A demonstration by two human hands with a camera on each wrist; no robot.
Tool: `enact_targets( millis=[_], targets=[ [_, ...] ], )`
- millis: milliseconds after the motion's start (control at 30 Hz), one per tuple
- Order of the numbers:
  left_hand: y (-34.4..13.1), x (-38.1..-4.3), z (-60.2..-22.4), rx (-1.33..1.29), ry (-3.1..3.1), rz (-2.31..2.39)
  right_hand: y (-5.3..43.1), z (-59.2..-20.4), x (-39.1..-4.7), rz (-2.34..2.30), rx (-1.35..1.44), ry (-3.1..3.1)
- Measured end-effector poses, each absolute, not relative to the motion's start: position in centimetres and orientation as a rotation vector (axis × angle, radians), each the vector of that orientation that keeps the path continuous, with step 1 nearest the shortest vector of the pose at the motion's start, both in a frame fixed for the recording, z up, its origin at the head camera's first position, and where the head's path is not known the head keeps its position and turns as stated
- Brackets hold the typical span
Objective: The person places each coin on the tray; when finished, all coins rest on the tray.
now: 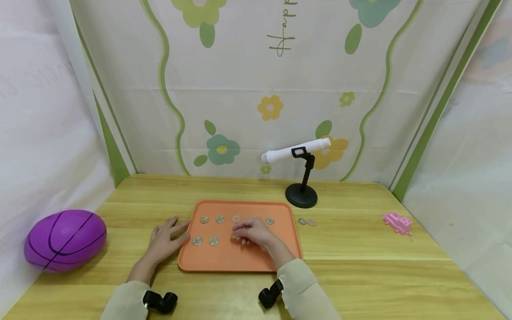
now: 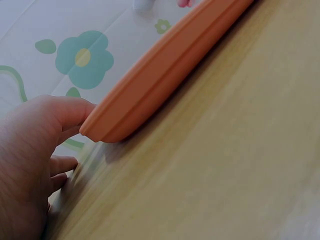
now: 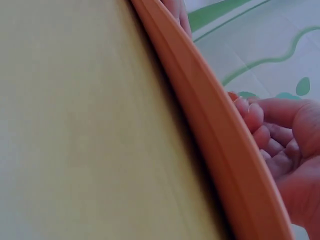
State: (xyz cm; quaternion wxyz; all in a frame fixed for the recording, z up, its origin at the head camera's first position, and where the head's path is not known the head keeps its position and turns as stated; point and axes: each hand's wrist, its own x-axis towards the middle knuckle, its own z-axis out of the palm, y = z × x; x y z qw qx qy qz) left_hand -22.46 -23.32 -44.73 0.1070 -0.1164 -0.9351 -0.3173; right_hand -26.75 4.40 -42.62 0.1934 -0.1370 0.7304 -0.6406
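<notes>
An orange tray (image 1: 224, 262) lies on the wooden table, with several round coins (image 1: 214, 241) in two rows on it. Over the middle of the tray is my right hand (image 1: 256, 233), its thumb and fingertips pinching a small copper-coloured coin (image 3: 233, 95) that is mostly hidden. The other fingers of that hand are curled in. At the tray's left edge my left hand (image 1: 164, 240) rests with spread fingers; in the left wrist view its thumb or forefinger touches the rim near a corner. Two more coins (image 1: 302, 221) lie on the table just right of the tray.
A purple ball (image 1: 66, 240) with black lines sits at the far left. Behind the tray a white microphone (image 1: 296, 150) is held on a black stand (image 1: 302, 195). Toward the right edge lies a pink toy (image 1: 397, 223). A flower-printed cloth (image 1: 224, 102) hangs behind the table.
</notes>
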Motion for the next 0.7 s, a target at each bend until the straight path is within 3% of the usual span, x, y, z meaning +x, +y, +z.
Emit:
enact_targets(
  millis=[700],
  targets=[
    [-23.39, -22.53, -44.68, -0.357, -2.746, -0.948, 3.87, -42.64, -26.09, -1.616, -0.463, 2.252]
  ],
)
